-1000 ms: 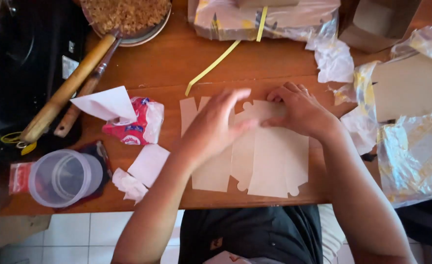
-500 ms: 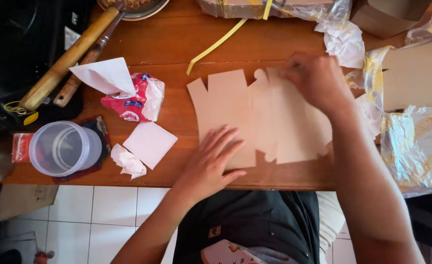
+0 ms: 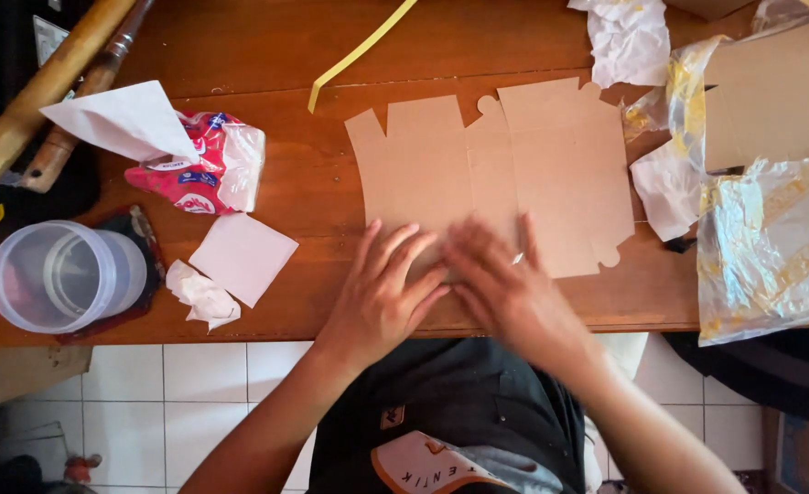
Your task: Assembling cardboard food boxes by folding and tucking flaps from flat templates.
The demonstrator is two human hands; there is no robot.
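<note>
A flat brown cardboard box blank (image 3: 496, 165), cut with tabs and flaps, lies unfolded on the wooden table (image 3: 240, 46). My left hand (image 3: 386, 293) rests flat on its near edge with fingers spread. Right beside it my right hand (image 3: 505, 288), blurred by motion, presses flat on the near edge too. Neither hand grips anything.
A red and white packet (image 3: 199, 174) with white paper (image 3: 121, 119) lies left, near a white paper square (image 3: 242, 256), a crumpled tissue (image 3: 199, 295) and a clear plastic cup (image 3: 61, 274). A yellow strip (image 3: 359, 50), a rolling pin (image 3: 29, 101) and clear plastic wrap (image 3: 771, 247) surround the blank.
The cardboard went from folded to spread flat. My right hand came back from the far edge to the near edge, and my left hand moved up beside it.
</note>
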